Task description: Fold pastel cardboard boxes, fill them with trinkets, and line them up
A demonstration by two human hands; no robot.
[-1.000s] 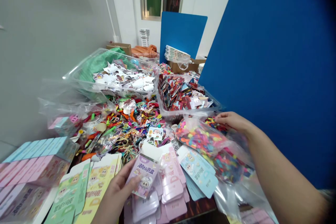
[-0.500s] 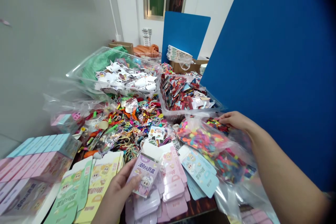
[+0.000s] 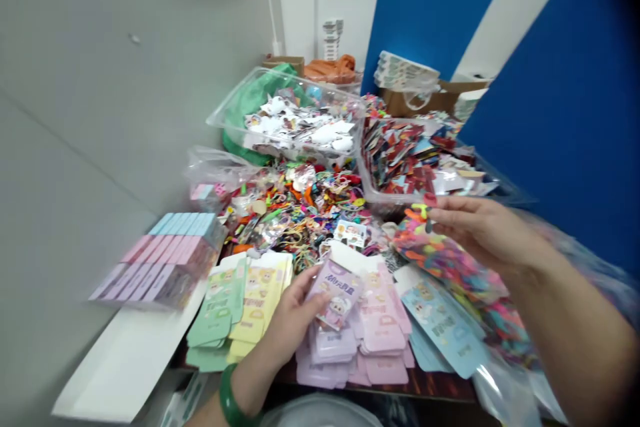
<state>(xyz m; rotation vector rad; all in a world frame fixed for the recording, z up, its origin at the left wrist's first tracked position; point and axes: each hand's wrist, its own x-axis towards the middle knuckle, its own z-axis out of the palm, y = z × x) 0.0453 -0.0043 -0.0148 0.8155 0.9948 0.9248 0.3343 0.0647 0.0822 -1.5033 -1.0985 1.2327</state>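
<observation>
My left hand (image 3: 295,317) grips a small purple box (image 3: 336,293) with its top flap open, above the stack of flat purple boxes (image 3: 327,353). In my right hand (image 3: 475,227), small colourful pieces (image 3: 425,209) are pinched between thumb and fingers, over a clear bag of bright pieces (image 3: 450,260). Flat pink boxes (image 3: 380,313) and flat blue boxes (image 3: 443,327) lie to the right of the purple ones. Flat yellow boxes (image 3: 260,287) and green boxes (image 3: 215,300) lie to the left.
Filled boxes (image 3: 165,253) stand in rows at the left on a white board (image 3: 130,353). A heap of small trinkets (image 3: 305,213) covers the middle. Behind it are clear bins of white cutouts (image 3: 300,127) and red cards (image 3: 400,153). Blue panels (image 3: 435,13) rise behind.
The view has shifted, so the scene sits further right. My right hand has come out of the bag area and now holds small pieces. My left hand still holds the purple box.
</observation>
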